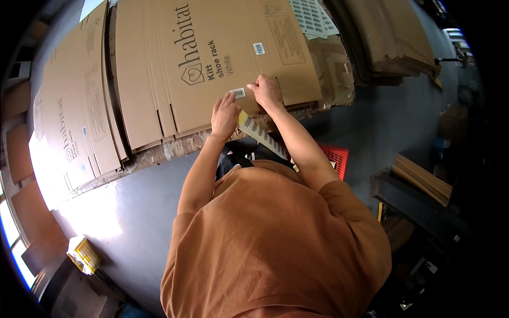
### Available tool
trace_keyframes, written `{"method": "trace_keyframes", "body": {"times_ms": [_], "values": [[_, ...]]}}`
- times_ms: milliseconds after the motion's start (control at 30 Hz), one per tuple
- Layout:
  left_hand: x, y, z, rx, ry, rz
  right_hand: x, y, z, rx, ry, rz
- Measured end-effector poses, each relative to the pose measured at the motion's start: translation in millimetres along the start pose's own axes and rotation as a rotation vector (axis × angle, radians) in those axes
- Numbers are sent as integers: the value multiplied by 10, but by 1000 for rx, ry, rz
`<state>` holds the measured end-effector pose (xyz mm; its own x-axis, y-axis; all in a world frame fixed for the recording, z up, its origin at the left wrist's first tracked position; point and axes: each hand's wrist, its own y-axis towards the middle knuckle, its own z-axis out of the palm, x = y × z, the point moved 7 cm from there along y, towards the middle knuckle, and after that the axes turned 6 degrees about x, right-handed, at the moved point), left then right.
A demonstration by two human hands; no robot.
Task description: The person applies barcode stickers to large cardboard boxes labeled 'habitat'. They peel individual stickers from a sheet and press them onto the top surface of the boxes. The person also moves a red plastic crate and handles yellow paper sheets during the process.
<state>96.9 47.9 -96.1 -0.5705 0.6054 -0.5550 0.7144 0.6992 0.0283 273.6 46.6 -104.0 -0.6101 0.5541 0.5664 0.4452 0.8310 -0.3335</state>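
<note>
A flat brown cardboard carton (143, 69) with dark print lies on top of a stack in front of me. Near its front edge sits a small white barcode label (237, 93). My left hand (225, 115) rests at the left end of that label, its fingertips touching it. A strip of barcode labels (261, 135) hangs down toward my body from beside the left palm, where it seems gripped. Just right of the label, my right hand (266, 93) is closed, with fingers curled over the carton; what is inside them is hidden. Farther back, the carton carries a second barcode label (259, 49).
Another stack of flat cartons (74, 122) stands at the left. Label sheets (314, 18) lie at the far right edge of the middle stack, with more cardboard (392, 37) beyond. A red plastic basket (336, 160) is near my right arm. A yellow basket (85, 255) stands lower left.
</note>
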Motion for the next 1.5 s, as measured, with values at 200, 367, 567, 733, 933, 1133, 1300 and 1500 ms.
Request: {"method": "trace_keyframes", "body": {"times_ms": [200, 367, 567, 733, 933, 1133, 1300, 1500], "values": [[118, 26, 27, 55, -161, -45, -769, -71, -938, -396, -350, 114], [63, 13, 80, 66, -193, -73, -1228, 113, -1052, -194, -147, 184], [-96, -67, -94, -37, -229, -94, -1196, 175, -1137, -63, -170, 360], [-486, -138, -594, 122, -458, -356, -1007, 137, -955, 59, -191, 152], [-464, -88, -676, -136, -879, -292, -36, -441, -758, 590, 374, -297], [-508, -9, -690, -142, -1189, -370, 334, -832, -896, 539, 154, -456], [-486, 104, -613, -44, -961, -449, 367, -745, -948, 541, 42, -461], [-493, 291, -474, -113, -888, -502, 318, -522, -1027, 281, 314, -573]]}}
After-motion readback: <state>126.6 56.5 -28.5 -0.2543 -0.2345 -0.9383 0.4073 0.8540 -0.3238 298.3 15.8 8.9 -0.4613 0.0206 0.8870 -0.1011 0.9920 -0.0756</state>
